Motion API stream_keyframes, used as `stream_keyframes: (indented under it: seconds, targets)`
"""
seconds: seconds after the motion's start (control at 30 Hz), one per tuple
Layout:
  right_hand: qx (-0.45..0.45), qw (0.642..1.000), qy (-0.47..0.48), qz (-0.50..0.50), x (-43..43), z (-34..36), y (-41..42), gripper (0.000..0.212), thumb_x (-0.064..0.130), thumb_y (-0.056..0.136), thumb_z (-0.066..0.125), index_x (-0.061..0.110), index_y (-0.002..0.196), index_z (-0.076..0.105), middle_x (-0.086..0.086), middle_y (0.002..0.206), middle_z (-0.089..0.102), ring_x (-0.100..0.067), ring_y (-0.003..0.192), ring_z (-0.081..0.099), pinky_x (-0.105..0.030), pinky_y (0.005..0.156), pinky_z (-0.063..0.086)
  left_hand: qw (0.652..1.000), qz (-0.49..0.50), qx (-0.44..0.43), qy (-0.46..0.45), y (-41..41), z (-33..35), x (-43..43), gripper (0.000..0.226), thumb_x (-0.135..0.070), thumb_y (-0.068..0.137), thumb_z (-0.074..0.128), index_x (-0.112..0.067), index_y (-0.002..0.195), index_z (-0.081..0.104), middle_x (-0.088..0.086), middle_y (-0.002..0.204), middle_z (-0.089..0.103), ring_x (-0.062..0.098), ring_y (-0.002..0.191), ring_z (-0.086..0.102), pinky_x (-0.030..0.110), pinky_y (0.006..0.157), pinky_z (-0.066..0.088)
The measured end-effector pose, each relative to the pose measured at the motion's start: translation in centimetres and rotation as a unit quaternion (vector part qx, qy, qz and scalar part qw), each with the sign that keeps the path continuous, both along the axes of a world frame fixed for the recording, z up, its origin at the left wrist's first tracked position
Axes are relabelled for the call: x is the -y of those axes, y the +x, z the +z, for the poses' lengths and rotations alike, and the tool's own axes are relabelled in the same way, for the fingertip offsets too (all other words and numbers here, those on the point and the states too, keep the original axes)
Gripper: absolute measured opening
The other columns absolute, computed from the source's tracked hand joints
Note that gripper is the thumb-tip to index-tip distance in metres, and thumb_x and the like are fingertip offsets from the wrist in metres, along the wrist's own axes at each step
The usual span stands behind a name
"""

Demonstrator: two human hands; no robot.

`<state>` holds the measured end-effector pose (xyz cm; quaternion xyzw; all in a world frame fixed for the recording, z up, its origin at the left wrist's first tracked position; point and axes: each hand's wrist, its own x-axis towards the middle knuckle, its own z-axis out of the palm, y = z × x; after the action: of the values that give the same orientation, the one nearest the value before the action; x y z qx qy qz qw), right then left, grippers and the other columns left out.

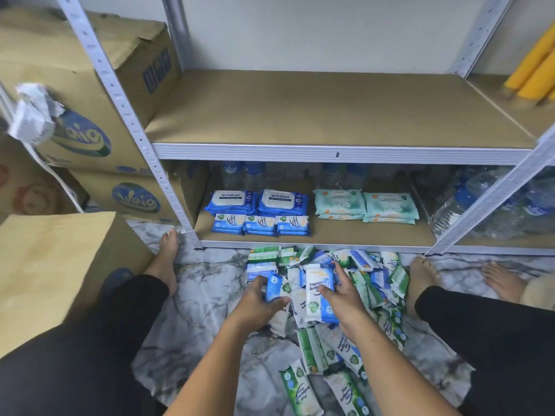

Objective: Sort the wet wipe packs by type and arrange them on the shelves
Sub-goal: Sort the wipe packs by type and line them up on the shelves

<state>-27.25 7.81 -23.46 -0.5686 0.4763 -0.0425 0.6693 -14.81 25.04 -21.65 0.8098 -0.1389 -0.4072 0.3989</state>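
Below the bottom shelf (315, 235), left hand (258, 301) and right hand (342, 298) each gripping 1 blue pack (pile (369, 295) around).

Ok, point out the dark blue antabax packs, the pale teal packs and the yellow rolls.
dark blue antabax packs (283, 202): head view, white label.
pale teal packs (390, 205): head view, top face.
yellow rolls (533, 72): head view, side.

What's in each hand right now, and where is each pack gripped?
The left hand grips a small blue pack by its near end. The right hand holds a blue-and-white pack by its right edge, thumb across its front.
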Motion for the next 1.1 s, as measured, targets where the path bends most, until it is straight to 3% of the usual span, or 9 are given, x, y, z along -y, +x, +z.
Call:
stream_keyframes:
  seconds: [0.13,0.3,0.37,0.53,0.63,0.73,0.87,0.97,1.1]
  targets:
    - [0.005,1.0,-0.011,-0.02,0.1,0.3,0.2,0.074,0.012,0.096,0.067,0.045,0.152,0.032,-0.004,0.129,0.066,-0.02,0.105,0.066,-0.049,0.1,0.05,0.998,-0.054,-0.044,0.004,0.8,0.0,-0.4,0.079,-0.007,0.08,0.076,-0.026,0.146,0.038,0.006,0.111,0.066,0.018,0.075,0.067,0.034,0.065,0.059]
    - [0.01,0.999,-0.019,-0.048,0.5,-0.3,0.4,0.057,0.006,0.092,0.069,0.034,0.136,0.047,0.002,0.102,0.076,-0.029,0.093,0.073,-0.059,0.089,0.056,0.995,-0.074,0.061,-0.008,1.7,1.1,-0.4,0.056,-0.013,0.084,0.07,-0.03,0.134,0.051,-0.003,0.086,0.064,0.012,0.059,0.056,0.019,0.057,0.046]
    - [0.022,0.998,-0.013,-0.049,0.5,-0.3,0.5,0.052,0.002,0.091,0.069,0.03,0.13,0.049,0.001,0.097,0.078,-0.031,0.088,0.075,-0.062,0.083,0.058,0.995,-0.023,0.081,-0.045,1.8,0.9,-0.4,0.043,-0.021,0.088,0.069,-0.035,0.125,0.053,-0.002,0.083,0.059,0.015,0.057,0.048,0.025,0.055,0.043]
    - [0.033,0.998,-0.035,-0.037,-0.1,-0.4,0.9,0.055,0.005,0.088,0.075,0.035,0.127,0.052,0.0,0.112,0.074,-0.028,0.094,0.073,-0.057,0.084,0.059,0.978,0.13,0.021,-0.162,1.7,0.6,-0.7,0.039,-0.044,0.081,0.081,-0.037,0.11,0.057,0.007,0.095,0.07,0.018,0.076,0.065,0.031,0.07,0.054]
    - [0.03,0.996,-0.078,-0.033,-0.6,-0.4,1.3,0.053,0.011,0.085,0.079,0.047,0.113,0.053,-0.001,0.131,0.062,-0.026,0.111,0.066,-0.049,0.087,0.059,0.958,0.196,-0.003,-0.21,1.7,0.2,-0.9,0.024,-0.034,0.096,0.066,-0.031,0.119,0.059,0.012,0.102,0.073,0.019,0.088,0.072,0.036,0.072,0.061]
    - [0.043,0.995,-0.082,-0.024,-1.0,-0.1,1.5,0.053,0.009,0.086,0.078,0.047,0.114,0.055,-0.004,0.124,0.066,-0.024,0.105,0.069,-0.046,0.083,0.06,0.967,0.177,0.043,-0.181,2.1,-0.4,-1.4,0.015,-0.04,0.103,0.052,-0.044,0.114,0.06,0.004,0.102,0.069,0.019,0.085,0.066,0.036,0.071,0.057]
    - [0.044,0.994,-0.1,-0.009,-1.6,0.1,2.1,0.06,0.007,0.086,0.077,0.04,0.131,0.054,-0.003,0.109,0.069,-0.016,0.092,0.071,-0.026,0.066,0.054,0.974,0.165,0.029,-0.151,2.9,-0.9,-1.7,0.028,-0.028,0.109,0.038,-0.041,0.116,0.061,0.0,0.096,0.058,0.019,0.061,0.045,0.024,0.049,0.039]
    - [0.045,0.994,-0.098,-0.013,-2.2,-0.3,3.2,0.048,0.003,0.086,0.076,0.033,0.119,0.059,0.001,0.099,0.075,-0.017,0.087,0.072,-0.036,0.067,0.06,0.98,0.149,-0.025,-0.133,4.5,-1.2,-2.4,0.039,-0.011,0.095,0.05,-0.041,0.118,0.06,0.003,0.114,0.062,0.02,0.077,0.056,0.031,0.058,0.042]
    - [0.034,0.996,-0.08,-0.018,-3.3,-1.5,5.7,0.045,0.002,0.085,0.077,0.039,0.1,0.058,0.005,0.092,0.076,-0.016,0.079,0.074,-0.042,0.067,0.063,0.989,0.108,-0.002,-0.105,7.4,-1.6,-3.5,0.051,-0.001,0.093,0.065,-0.045,0.117,0.053,0.009,0.093,0.064,0.019,0.063,0.055,0.03,0.051,0.048]
